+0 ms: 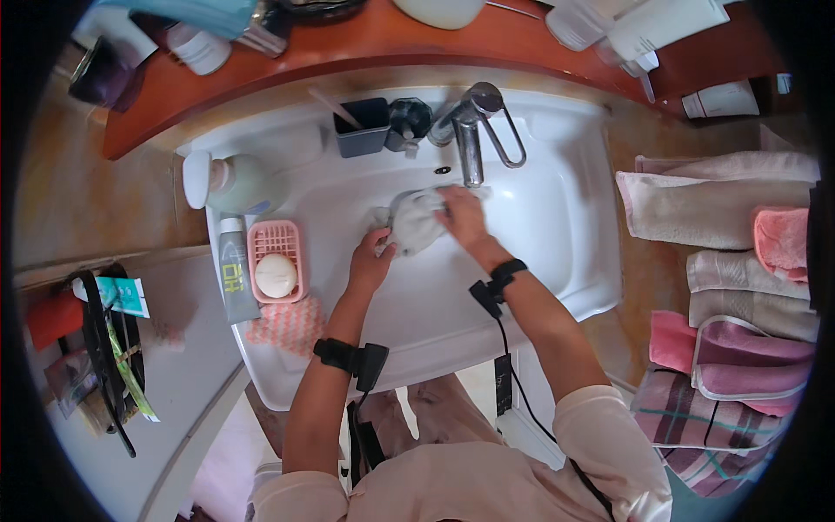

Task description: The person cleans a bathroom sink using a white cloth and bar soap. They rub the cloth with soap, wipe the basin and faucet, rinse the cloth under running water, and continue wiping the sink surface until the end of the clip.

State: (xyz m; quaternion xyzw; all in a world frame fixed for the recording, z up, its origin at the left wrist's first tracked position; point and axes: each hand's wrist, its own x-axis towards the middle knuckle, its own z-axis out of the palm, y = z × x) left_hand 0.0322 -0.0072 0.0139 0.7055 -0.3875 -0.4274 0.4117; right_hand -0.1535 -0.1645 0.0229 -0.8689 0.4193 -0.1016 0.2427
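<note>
A wet-looking white cloth (416, 228) is bunched up in the white washbasin (531, 252), just below the chrome tap (470, 143). My left hand (371, 261) pinches the cloth's near left edge between thumb and fingers. From the right, my right hand (464, 217) grips its upper right side, close under the spout. Part of the right fingers is hidden by the cloth's folds. Whether water runs from the tap, I cannot tell. Both wrists wear black straps with small devices.
On the basin's left rim are a pump bottle (248, 184), a grey tube (235, 270), a pink soap dish (296, 252) with soap (276, 276), and a patterned cloth (287, 325). A dark cup (363, 130) stands behind. Towels (722, 209) hang right; a wooden shelf (365, 65) crosses the back.
</note>
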